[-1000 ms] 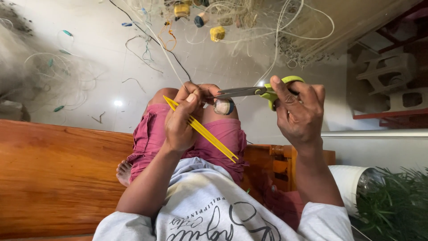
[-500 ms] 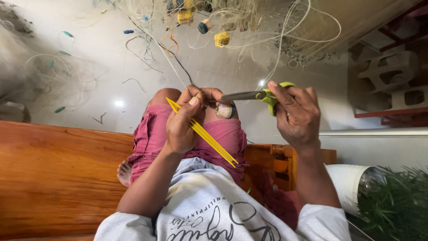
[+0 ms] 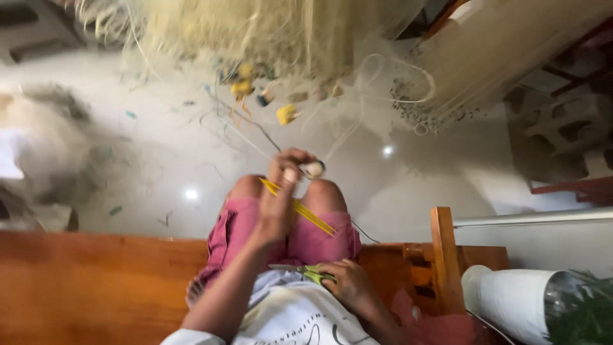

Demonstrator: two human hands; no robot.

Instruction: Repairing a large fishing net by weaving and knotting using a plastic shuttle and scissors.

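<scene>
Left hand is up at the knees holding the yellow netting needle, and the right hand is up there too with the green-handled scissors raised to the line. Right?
Not quite. The left hand does hold the yellow netting needle up at the knees, but the right hand is down at the lap, resting the green-handled scissors against the white shirt, away from the line. The head view shows it.

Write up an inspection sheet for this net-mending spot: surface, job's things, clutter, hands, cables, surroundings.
Surface: pale glossy floor; wooden bench under the person.
Job's things: yellow netting needle, small pale float, green-handled scissors, fishing net.
Clutter: yellow floats and line scraps on the floor.
Hands: left hand raised, gripping the needle at the float; right hand low at the lap, holding the scissors.
Cables: nothing seen; only net lines.
Surroundings: potted plant, white pot, concrete blocks.
</scene>
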